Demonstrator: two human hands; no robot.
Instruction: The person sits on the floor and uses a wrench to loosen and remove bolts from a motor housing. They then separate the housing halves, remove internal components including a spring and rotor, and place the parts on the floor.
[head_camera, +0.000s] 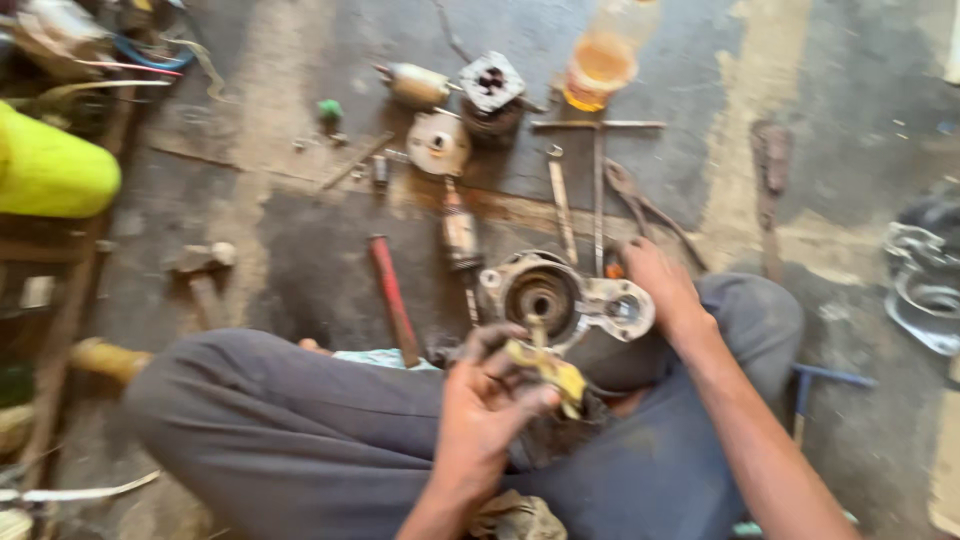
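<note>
Stained concrete floor (300, 260), parts scattered. Metal housing (560, 300) rests on your knee; right hand (660, 285) steadies its far side, left hand (490, 400) pinches yellow rag (550, 370). Housing looks unsteady, could roll off onto floor.

Left hand (490, 395) grips a yellowish part (548, 368) beside a metal housing (560, 295); right hand (660, 285) rests on the housing's far side.

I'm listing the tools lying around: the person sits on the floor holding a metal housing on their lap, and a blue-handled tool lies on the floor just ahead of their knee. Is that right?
Not quite: the head view shows the handled tool is red, not blue. The rest holds: the right hand steadies the metal housing on the lap, the left hand beside it.
</note>
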